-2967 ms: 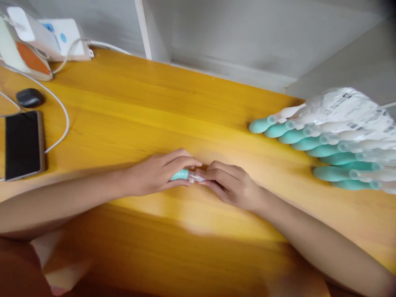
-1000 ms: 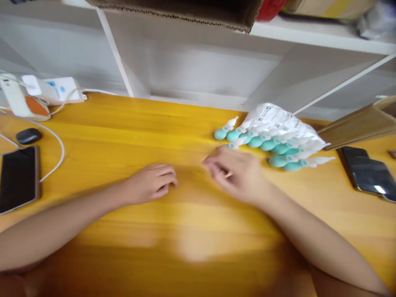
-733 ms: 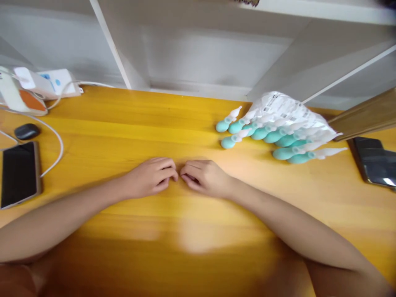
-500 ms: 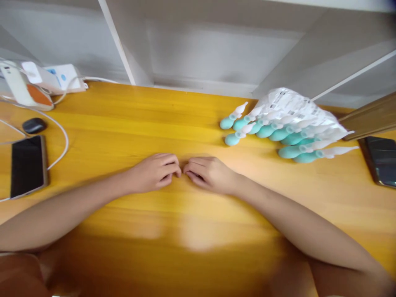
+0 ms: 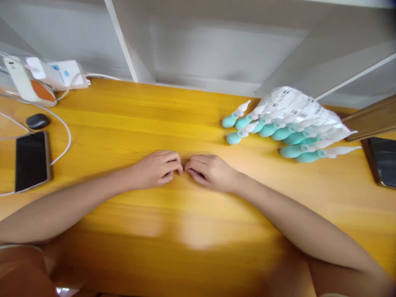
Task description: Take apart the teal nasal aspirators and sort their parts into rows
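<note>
My left hand [image 5: 156, 168] and my right hand [image 5: 210, 172] rest on the yellow wooden table [image 5: 173, 123], fingers curled under, fingertips almost touching at the middle. Nothing shows in either hand. At the back right lies a row of several teal bulbs with white nozzles [image 5: 272, 132], the nearest one [image 5: 236, 137] a little apart from my right hand. A crinkled white plastic bag with barcodes [image 5: 293, 107] lies over the row's far ends.
A black phone [image 5: 32, 161] lies at the left with a white cable [image 5: 63, 146] and a dark earbud case [image 5: 37, 121]. White chargers [image 5: 46, 76] sit at the back left. Another phone [image 5: 383, 161] lies at the right edge. White shelving [image 5: 198, 45] rises behind.
Three seconds ago both hands held a teal bulb piece. My right hand then reached to the row, and the piece now lies there. My right hand came back beside my left.
</note>
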The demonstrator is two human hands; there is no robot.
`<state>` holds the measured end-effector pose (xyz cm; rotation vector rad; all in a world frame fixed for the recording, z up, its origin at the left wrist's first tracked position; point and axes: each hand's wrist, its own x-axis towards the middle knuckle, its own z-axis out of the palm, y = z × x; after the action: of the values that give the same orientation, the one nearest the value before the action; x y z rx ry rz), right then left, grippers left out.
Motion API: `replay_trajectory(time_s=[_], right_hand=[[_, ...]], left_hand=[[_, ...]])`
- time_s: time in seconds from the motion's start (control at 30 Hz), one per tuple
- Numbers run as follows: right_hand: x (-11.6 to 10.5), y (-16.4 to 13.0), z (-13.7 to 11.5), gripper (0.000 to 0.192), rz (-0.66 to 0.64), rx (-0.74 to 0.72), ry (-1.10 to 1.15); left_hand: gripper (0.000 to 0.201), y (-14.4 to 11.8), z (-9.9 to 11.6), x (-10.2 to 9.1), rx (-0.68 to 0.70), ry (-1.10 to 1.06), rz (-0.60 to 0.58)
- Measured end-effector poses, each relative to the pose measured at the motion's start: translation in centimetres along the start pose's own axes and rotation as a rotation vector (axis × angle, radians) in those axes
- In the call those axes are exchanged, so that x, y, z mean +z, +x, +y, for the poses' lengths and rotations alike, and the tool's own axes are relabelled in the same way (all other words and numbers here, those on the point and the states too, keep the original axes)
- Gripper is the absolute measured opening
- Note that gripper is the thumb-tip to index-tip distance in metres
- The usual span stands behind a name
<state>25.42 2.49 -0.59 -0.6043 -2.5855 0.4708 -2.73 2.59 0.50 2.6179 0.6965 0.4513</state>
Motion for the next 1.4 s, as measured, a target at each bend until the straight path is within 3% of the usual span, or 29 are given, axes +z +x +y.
replay_trajectory(time_s=[0.43, 0.67, 0.93, 1.07, 1.27, 1.4], right_hand=[[-0.5, 0.1, -0.3, 0.015, 0.024, -0.022, 0.032], [-4.1, 0.3, -1.0, 0.019, 0.346, -0.003, -0.029], [-7.6, -1.5, 1.2, 0.019, 0.466, 0.343, -0.349], [-7.9, -1.9, 3.1, 0.019, 0.593, 0.343, -0.372], [-7.5, -1.7, 3.1, 0.044, 0.775, 0.375, -0.301], [-6.2, -1.3, 3.9, 0.049, 0.890, 0.397, -0.074]], left_hand=[[0.024, 0.0, 0.1, -0.1, -0.011, -0.027, 0.003], [0.024, 0.0, -0.2, -0.1, 0.007, -0.030, -0.006], [0.024, 0.1, 0.0, -0.2, 0.005, -0.059, -0.003], [0.024, 0.0, 0.1, -0.2, 0.006, -0.048, -0.005], [0.023, -0.1, 0.0, 0.0, 0.005, -0.046, -0.013], [0.023, -0.1, 0.0, 0.0, 0.001, -0.048, -0.021]])
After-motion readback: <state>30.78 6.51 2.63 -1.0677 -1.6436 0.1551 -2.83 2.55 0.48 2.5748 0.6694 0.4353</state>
